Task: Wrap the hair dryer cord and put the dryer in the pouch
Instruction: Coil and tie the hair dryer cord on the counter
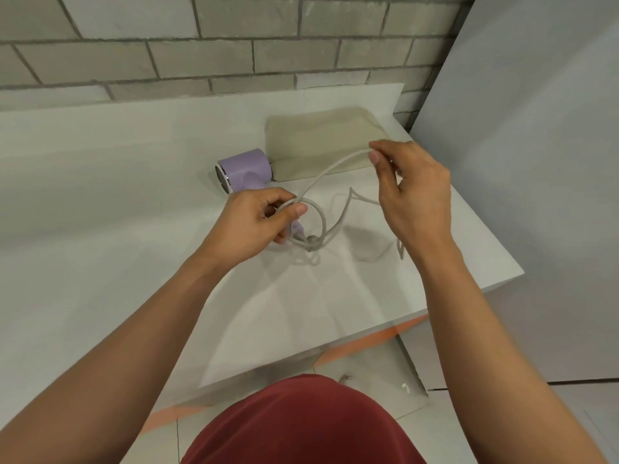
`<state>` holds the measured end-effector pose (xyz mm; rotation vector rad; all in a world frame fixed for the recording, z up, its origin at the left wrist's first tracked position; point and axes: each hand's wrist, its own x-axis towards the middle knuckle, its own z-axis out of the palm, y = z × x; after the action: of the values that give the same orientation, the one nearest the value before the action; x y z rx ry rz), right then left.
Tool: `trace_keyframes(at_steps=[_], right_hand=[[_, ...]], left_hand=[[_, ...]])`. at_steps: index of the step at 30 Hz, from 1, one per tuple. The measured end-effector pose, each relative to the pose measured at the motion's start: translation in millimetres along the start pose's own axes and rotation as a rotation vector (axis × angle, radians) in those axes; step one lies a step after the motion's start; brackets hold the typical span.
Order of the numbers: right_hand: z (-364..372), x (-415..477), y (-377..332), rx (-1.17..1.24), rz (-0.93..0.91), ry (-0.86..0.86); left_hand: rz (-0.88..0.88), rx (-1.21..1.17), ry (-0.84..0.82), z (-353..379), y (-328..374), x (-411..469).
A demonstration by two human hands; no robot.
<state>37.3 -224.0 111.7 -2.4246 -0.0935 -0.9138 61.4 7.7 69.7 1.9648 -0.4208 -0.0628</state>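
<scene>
A lilac hair dryer (244,170) lies on the white counter (117,202), its barrel pointing left. Its handle is mostly hidden under my left hand (258,222), which grips the handle and pins a loop of the grey cord (330,169) against it. From that loop the cord rises to the upper right, where my right hand (412,192) pinches it between thumb and fingers. More slack cord lies on the counter between and below my hands. A flat beige pouch (321,142) rests just behind the dryer, touching its rear end.
A grey brick wall runs behind the counter. A plain grey panel (536,162) stands close on the right. The counter's right corner ends near my right forearm, with tiled floor (418,430) below. My red shirt fills the bottom middle.
</scene>
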Motion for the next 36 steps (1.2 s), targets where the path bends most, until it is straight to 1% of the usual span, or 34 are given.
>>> trace_keyframes(at_steps=[2,3,5,7,9,11,15,18,20,23,25,27,29,31,32,34,36], right_hand=[[-2.0,-2.9,4.4,-0.269,-0.018,-0.124],[-2.5,-3.5,0.7,-0.327,-0.08,-0.156],[-0.6,-4.0,-16.4,-0.282,-0.254,-0.184],[7.9,-7.0,-31.8,-0.253,-0.374,-0.266],[22.6,-12.1,-31.9,-0.283,-0.399,-0.369],[33.7,-15.9,-23.0,-0.266,-0.367,-0.408],[42.4,-19.7,-18.9,-0.223,-0.361,-0.382],[43.7,-19.5,-21.5,-0.156,-0.323,-0.319],[40.0,-13.0,-23.8,-0.059,-0.291,-0.229],[27.3,0.6,-25.3,0.105,-0.226,-0.031],[19.9,10.4,-24.0,0.145,-0.213,0.021],[17.3,16.1,-20.8,0.143,-0.223,0.012],[16.7,18.3,-10.7,0.13,-0.193,-0.013],[13.9,21.3,1.4,0.082,-0.138,-0.076],[12.6,21.9,6.3,0.014,-0.131,-0.119],[11.5,19.8,9.6,-0.168,-0.205,-0.211],[13.6,15.4,4.4,-0.27,-0.358,-0.293]], left_hand=[[-0.009,0.026,-0.015,-2.3,4.8,2.8],[-0.015,0.036,-0.024,-3.6,5.5,4.1],[-0.025,0.043,-0.034,-5.2,5.2,6.4],[-0.017,0.051,-0.04,-5.6,6.2,6.7],[-0.009,0.06,-0.039,-6.4,5.2,6.1],[-0.017,0.07,-0.041,-7.4,0.7,5.0],[-0.073,0.085,-0.09,-4.6,-12.0,0.2],[-0.102,0.059,-0.108,-1.7,-18.0,-1.8],[-0.113,0.031,-0.089,-3.1,-20.6,-2.7],[-0.084,0.049,-0.104,-5.3,-21.9,-1.9],[-0.06,0.079,-0.131,-4.3,-20.4,-1.6],[-0.043,0.094,-0.148,-2.1,-20.2,0.5],[-0.033,0.092,-0.154,-0.2,-18.7,3.6],[-0.031,0.083,-0.139,-0.2,-17.2,5.5],[-0.03,0.086,-0.133,-0.6,-16.9,6.3],[-0.033,0.098,-0.135,-1.5,-15.2,6.8],[-0.038,0.099,-0.134,-1.5,-13.6,7.3]])
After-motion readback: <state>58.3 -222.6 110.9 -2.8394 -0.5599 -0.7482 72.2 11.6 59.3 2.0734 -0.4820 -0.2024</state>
